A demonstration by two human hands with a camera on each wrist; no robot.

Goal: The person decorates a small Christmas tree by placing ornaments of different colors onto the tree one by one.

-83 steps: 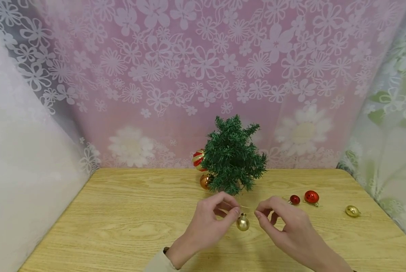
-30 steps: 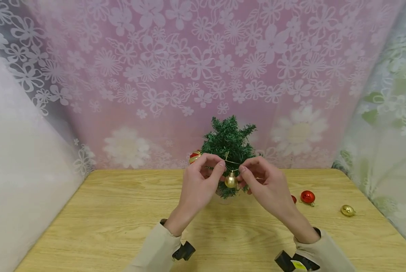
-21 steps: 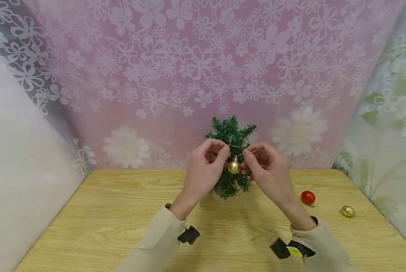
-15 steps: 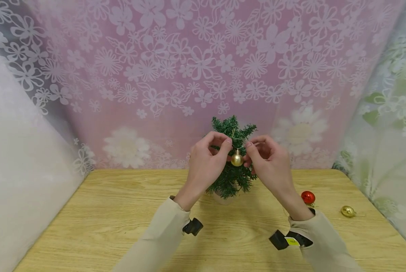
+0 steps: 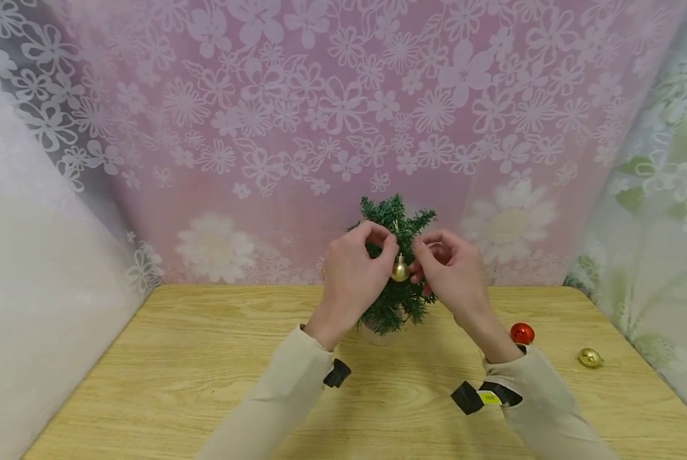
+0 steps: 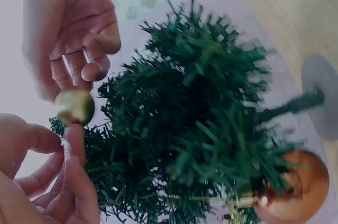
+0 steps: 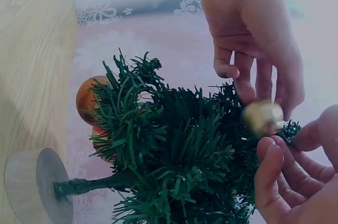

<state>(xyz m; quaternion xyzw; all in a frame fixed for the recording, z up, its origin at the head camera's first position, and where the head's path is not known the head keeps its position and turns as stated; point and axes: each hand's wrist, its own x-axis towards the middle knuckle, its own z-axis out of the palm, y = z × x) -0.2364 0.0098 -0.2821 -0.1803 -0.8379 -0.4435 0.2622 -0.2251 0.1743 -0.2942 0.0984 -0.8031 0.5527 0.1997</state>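
A small gold bauble (image 5: 400,269) hangs by its thin gold string in front of the upper part of a little green Christmas tree (image 5: 397,300). My left hand (image 5: 351,278) pinches the string between thumb and forefinger, left of the bauble. On the other side my right hand (image 5: 457,275) has thumb and forefinger together at the string, its other fingers loosely bent. In the left wrist view the bauble (image 6: 75,105) lies between both hands' fingertips, close to the tree's top. The string itself is hidden in both wrist views.
An orange bauble (image 6: 298,187) and a red striped one (image 7: 103,142) hang on the tree's left side. The round tree base (image 7: 26,187) stands on the wooden table (image 5: 205,358). At right lie a red bauble (image 5: 522,333) and another gold one (image 5: 590,358).
Both hands have lifted the gold bauble from low over the table up to the tree's upper branches. Over the last half second they have drawn slightly closer together.
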